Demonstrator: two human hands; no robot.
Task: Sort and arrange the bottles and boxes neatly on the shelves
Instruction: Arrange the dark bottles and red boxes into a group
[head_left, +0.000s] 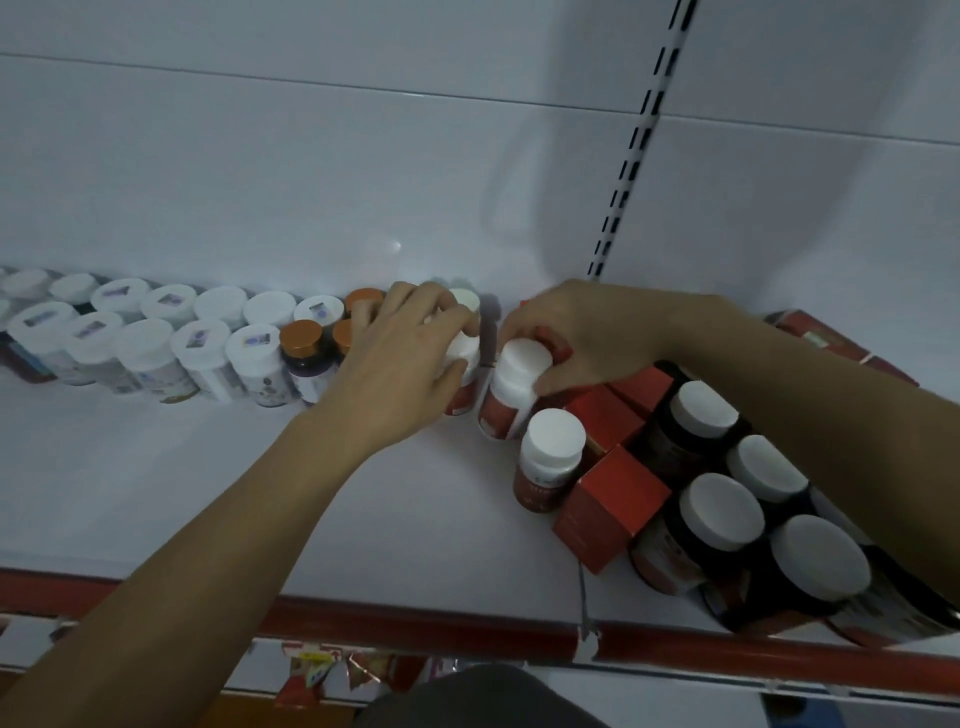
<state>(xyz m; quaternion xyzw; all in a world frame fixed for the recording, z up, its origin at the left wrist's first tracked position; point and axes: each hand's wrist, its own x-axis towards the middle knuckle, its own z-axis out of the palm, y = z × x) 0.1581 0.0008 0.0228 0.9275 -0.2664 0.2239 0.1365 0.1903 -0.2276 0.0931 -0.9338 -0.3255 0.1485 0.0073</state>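
Observation:
On the white shelf (208, 493), my left hand (400, 358) grips a white-capped bottle with a red label (465, 364) at the end of the back row. My right hand (576, 338) holds another white-capped red-label bottle (511, 395), which tilts slightly beside the first. A third bottle of the same kind (550, 457) stands free in front of it. Red boxes (608, 499) sit to the right, partly under my right forearm.
Two rows of white-capped bottles (150, 338) line the back left, ending in brown-capped dark bottles (304, 353). Dark jars with white lids (722, 514) crowd the right front corner. A slotted upright (631, 156) divides the back wall. The shelf's red front edge (415, 623) runs below.

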